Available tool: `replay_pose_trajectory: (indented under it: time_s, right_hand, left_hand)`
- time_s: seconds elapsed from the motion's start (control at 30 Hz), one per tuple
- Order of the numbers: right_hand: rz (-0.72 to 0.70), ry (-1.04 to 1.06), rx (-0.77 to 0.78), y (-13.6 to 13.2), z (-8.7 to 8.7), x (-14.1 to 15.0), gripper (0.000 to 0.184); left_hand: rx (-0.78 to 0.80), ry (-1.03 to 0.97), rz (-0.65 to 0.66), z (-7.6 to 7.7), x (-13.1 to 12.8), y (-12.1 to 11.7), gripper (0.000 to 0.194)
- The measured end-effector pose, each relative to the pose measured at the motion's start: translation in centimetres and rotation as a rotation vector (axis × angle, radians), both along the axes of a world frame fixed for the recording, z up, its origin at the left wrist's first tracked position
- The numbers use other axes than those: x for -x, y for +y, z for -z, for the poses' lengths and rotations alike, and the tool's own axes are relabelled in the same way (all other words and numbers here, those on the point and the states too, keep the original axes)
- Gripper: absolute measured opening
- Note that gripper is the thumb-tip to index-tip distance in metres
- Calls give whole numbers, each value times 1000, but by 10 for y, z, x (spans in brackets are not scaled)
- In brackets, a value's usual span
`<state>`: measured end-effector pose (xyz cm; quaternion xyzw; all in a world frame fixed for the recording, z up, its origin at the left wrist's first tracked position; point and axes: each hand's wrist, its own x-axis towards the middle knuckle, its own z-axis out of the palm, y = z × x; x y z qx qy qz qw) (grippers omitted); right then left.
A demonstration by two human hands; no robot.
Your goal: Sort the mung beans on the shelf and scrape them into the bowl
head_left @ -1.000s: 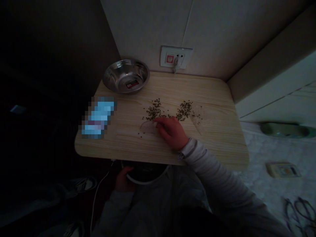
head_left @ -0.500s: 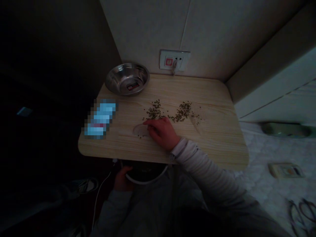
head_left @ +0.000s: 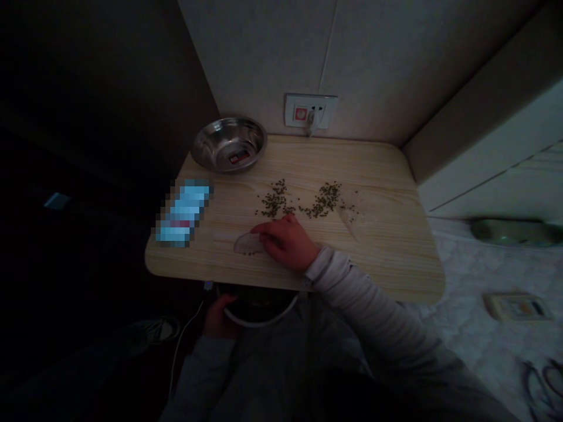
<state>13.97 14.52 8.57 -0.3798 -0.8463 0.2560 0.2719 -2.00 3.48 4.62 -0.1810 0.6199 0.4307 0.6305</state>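
My right hand [head_left: 287, 242] lies on the pale wooden table [head_left: 387, 246], its fingers closed on a small clear scoop-like piece [head_left: 246, 244] pressed to the tabletop near the front edge. A few dark seeds lie by that piece. Two loose heaps of small dark seeds [head_left: 303, 200] sit just beyond the hand. Below the table's front edge my left hand [head_left: 219, 320] grips the rim of a white bowl [head_left: 259, 309], mostly hidden under the table.
A steel bowl [head_left: 229, 143] stands at the table's back left. A lit phone [head_left: 183, 211] rests at the left edge. A wall socket [head_left: 310, 111] has a plug in it. A white cable [head_left: 185, 340] hangs down. Scissors [head_left: 543, 390] lie on the floor, right.
My right hand has slid the clear piece left and toward the table's front edge, away from the seed heaps. The left hand and white bowl have stayed put.
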Motion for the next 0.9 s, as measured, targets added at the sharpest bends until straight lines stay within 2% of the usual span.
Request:
replay_pose_trajectory:
  time_s: [0.13, 0.5, 0.9]
  right_hand:
    - [-27, 8, 3, -1, 0, 0, 25]
    - [-83, 5, 4, -6, 2, 0, 25]
    - [-140, -30, -9, -20, 1, 0, 26]
  left_hand:
    - [17, -12, 5, 0, -1, -1, 17]
    - [-64, 51, -3, -3, -3, -3, 16]
    - [-26, 17, -46, -10, -5, 0, 19]
